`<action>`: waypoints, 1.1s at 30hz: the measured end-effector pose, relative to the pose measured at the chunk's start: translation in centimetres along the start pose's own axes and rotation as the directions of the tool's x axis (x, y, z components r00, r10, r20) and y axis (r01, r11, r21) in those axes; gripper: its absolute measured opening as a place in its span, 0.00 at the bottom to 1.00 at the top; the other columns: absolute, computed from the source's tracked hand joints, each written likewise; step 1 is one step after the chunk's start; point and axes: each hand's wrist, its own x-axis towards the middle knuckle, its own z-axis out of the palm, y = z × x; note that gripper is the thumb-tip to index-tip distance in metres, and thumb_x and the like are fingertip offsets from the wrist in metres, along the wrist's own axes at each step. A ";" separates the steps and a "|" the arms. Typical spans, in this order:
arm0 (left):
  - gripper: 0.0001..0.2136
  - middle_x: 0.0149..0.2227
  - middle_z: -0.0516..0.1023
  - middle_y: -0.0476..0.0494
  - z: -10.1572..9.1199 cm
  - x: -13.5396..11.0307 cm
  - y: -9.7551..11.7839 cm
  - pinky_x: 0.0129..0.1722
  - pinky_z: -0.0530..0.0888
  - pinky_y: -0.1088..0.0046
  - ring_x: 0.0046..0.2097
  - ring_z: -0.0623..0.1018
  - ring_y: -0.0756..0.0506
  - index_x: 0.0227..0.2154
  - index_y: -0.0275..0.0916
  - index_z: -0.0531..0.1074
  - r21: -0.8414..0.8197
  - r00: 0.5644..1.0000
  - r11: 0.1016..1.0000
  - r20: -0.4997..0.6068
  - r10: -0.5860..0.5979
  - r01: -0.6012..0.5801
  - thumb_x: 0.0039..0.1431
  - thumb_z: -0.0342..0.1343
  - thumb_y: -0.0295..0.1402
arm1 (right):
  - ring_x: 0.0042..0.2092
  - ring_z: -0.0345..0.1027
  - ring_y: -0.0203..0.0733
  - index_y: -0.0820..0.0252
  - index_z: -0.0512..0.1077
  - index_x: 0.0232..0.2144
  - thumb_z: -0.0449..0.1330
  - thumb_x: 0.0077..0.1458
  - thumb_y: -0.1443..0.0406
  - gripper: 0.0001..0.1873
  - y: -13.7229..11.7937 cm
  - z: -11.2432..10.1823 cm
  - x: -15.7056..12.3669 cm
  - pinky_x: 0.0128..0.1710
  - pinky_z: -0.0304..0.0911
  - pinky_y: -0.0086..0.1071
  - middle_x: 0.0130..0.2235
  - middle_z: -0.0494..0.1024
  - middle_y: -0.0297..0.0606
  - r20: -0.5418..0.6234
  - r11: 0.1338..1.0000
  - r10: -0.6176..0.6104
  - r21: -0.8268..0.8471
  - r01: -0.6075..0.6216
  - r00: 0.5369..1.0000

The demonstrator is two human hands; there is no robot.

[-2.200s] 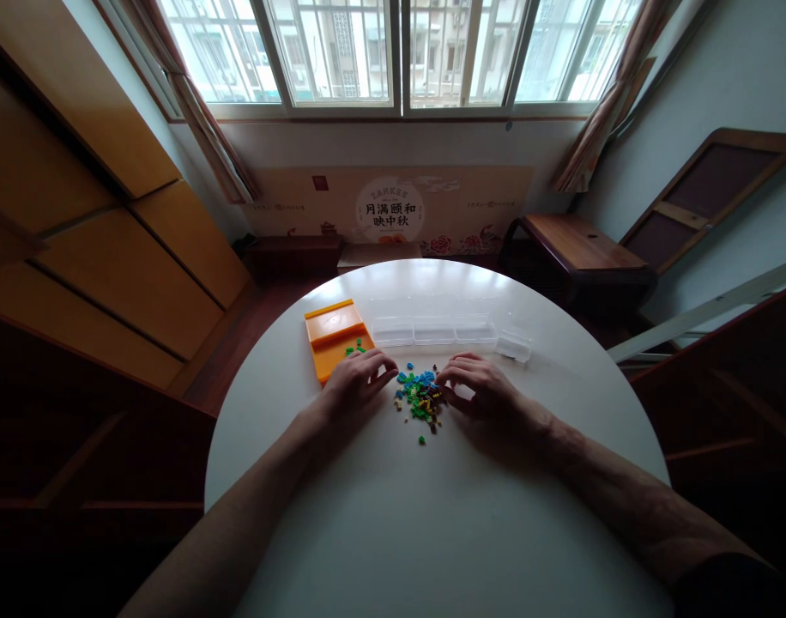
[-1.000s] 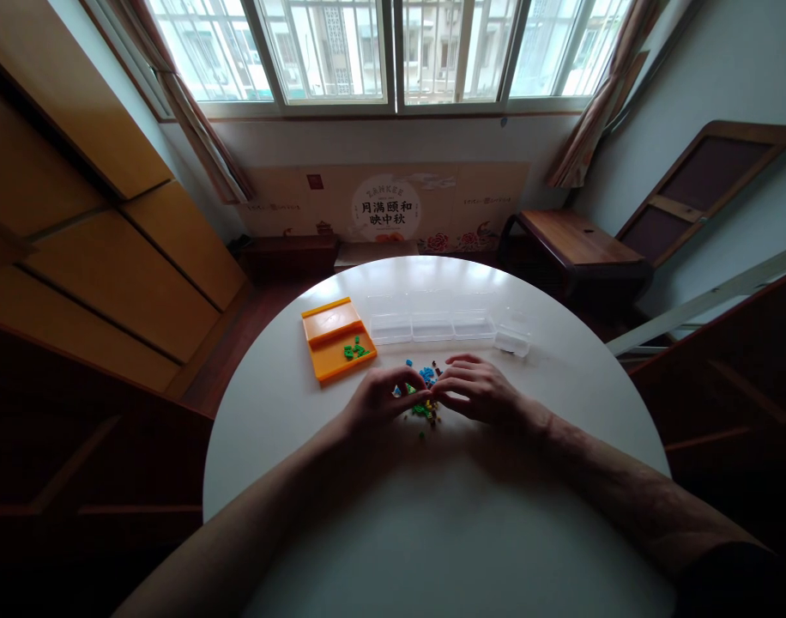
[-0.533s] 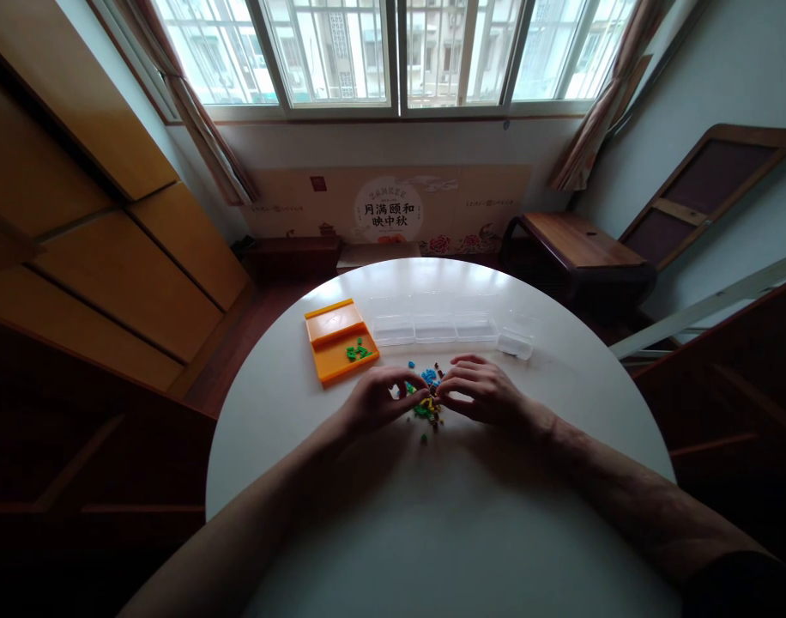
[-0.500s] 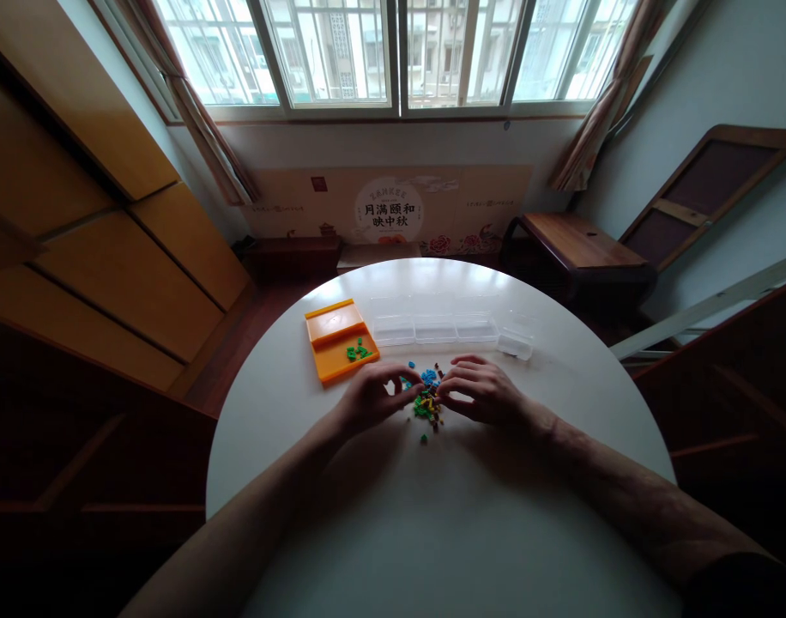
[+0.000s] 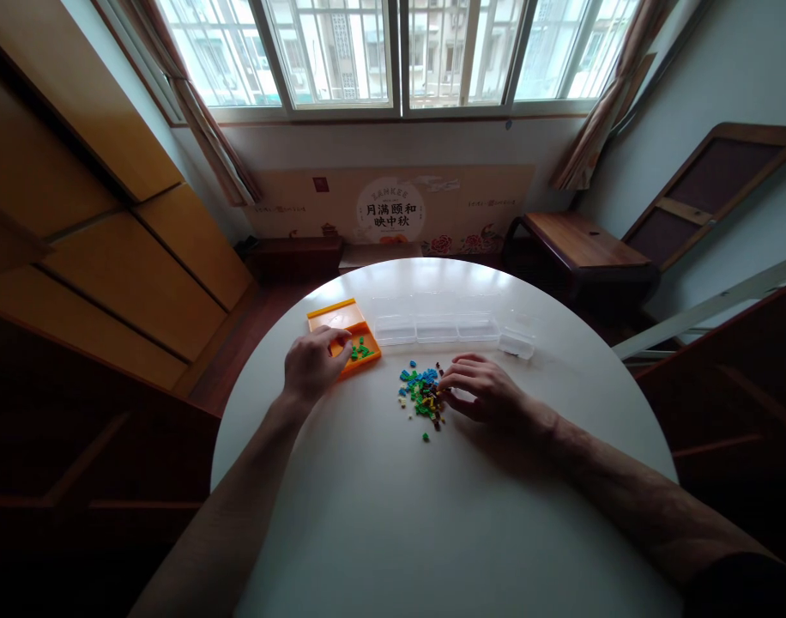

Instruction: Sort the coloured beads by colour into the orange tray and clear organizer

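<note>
My left hand [image 5: 312, 362] hangs over the orange box [image 5: 354, 371], its thumb and forefinger curled in a pinch. Whatever sits between those fingertips is too small to make out. Several green building bricks [image 5: 365, 351] lie inside the box beside the fingertips. At the right edge of a loose pile of tiny building bricks [image 5: 422, 390], blue, green, yellow and dark brown, is my right hand [image 5: 480, 388]. Its fingers are bent together at the pile; what they grip, if anything, is hidden.
Behind the pile stands a clear plastic compartment box [image 5: 437, 329], with a small clear container [image 5: 516, 342] at its right end. A single green brick [image 5: 426, 438] lies in front of the pile. Everything rests on a round white table [image 5: 393, 515].
My left hand has moved from the pile leftward to the orange box, uncovering the pile's left side. My right hand stays at the pile with little change.
</note>
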 end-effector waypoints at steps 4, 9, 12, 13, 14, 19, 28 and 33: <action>0.07 0.40 0.85 0.46 0.1 -0.4 1.6 0.39 0.73 0.68 0.35 0.79 0.46 0.42 0.43 0.84 -0.119 0.991 0.987 0.069 0.117 -0.108 0.68 0.62 0.37 | 0.39 0.79 0.42 0.53 0.77 0.44 0.63 0.69 0.68 0.04 -0.1 -0.1 0.1 0.55 0.74 0.43 0.39 0.85 0.35 0.001 1.000 0.009 -0.003 -0.009 1.000; 0.07 0.38 0.84 0.47 1.5 -1.6 3.7 0.40 0.72 0.69 0.33 0.76 0.48 0.39 0.45 0.84 -0.276 0.915 0.911 0.179 0.361 -0.305 0.71 0.61 0.37 | 0.41 0.80 0.43 0.53 0.77 0.45 0.64 0.69 0.67 0.05 -0.1 0.0 0.1 0.55 0.75 0.44 0.40 0.86 0.36 0.005 1.000 0.023 0.001 -0.023 1.000; 0.06 0.40 0.84 0.47 2.4 -2.3 4.7 0.41 0.72 0.69 0.34 0.78 0.48 0.41 0.45 0.84 -0.316 0.895 0.895 0.213 0.391 -0.315 0.71 0.62 0.37 | 0.41 0.80 0.43 0.53 0.78 0.46 0.65 0.68 0.67 0.05 0.0 0.0 0.0 0.55 0.76 0.44 0.40 0.86 0.37 0.001 1.000 0.023 -0.001 -0.023 1.000; 0.06 0.40 0.85 0.46 2.6 -2.5 5.0 0.41 0.72 0.69 0.34 0.78 0.48 0.41 0.45 0.84 -0.322 0.896 0.897 0.222 0.384 -0.304 0.71 0.63 0.37 | 0.41 0.80 0.44 0.53 0.78 0.46 0.65 0.68 0.67 0.06 0.0 0.0 0.0 0.55 0.76 0.44 0.40 0.86 0.37 0.000 1.000 0.020 -0.001 -0.020 1.000; 0.06 0.40 0.85 0.46 2.7 -2.6 5.2 0.41 0.72 0.69 0.34 0.79 0.48 0.41 0.45 0.84 -0.323 0.900 0.901 0.229 0.371 -0.289 0.70 0.63 0.37 | 0.41 0.80 0.43 0.53 0.78 0.46 0.65 0.68 0.67 0.06 0.0 0.1 0.0 0.55 0.76 0.44 0.40 0.86 0.37 0.001 1.000 0.018 -0.001 -0.018 1.000; 0.04 0.38 0.85 0.47 2.7 -2.6 6.1 0.41 0.71 0.68 0.35 0.79 0.46 0.38 0.45 0.83 -0.297 0.925 0.928 0.234 0.298 -0.224 0.66 0.66 0.37 | 0.42 0.80 0.44 0.53 0.78 0.46 0.64 0.68 0.68 0.06 -0.1 0.1 0.1 0.54 0.76 0.45 0.41 0.86 0.37 0.004 1.000 0.018 0.004 -0.018 1.000; 0.02 0.39 0.85 0.48 2.6 -2.6 6.1 0.42 0.69 0.67 0.36 0.79 0.46 0.36 0.44 0.81 -0.267 0.921 0.935 0.245 0.302 -0.236 0.64 0.64 0.31 | 0.42 0.80 0.44 0.53 0.77 0.46 0.64 0.69 0.68 0.06 -0.1 0.1 0.0 0.55 0.75 0.45 0.41 0.86 0.37 0.014 0.999 0.030 0.011 -0.030 0.999; 0.02 0.39 0.84 0.46 2.4 -2.7 6.2 0.42 0.69 0.66 0.37 0.79 0.44 0.37 0.44 0.80 -0.247 0.921 0.941 0.255 0.293 -0.231 0.62 0.66 0.32 | 0.41 0.80 0.44 0.53 0.77 0.46 0.64 0.68 0.68 0.06 -0.2 0.0 0.1 0.55 0.75 0.45 0.41 0.85 0.37 0.007 1.000 0.023 0.009 -0.023 1.000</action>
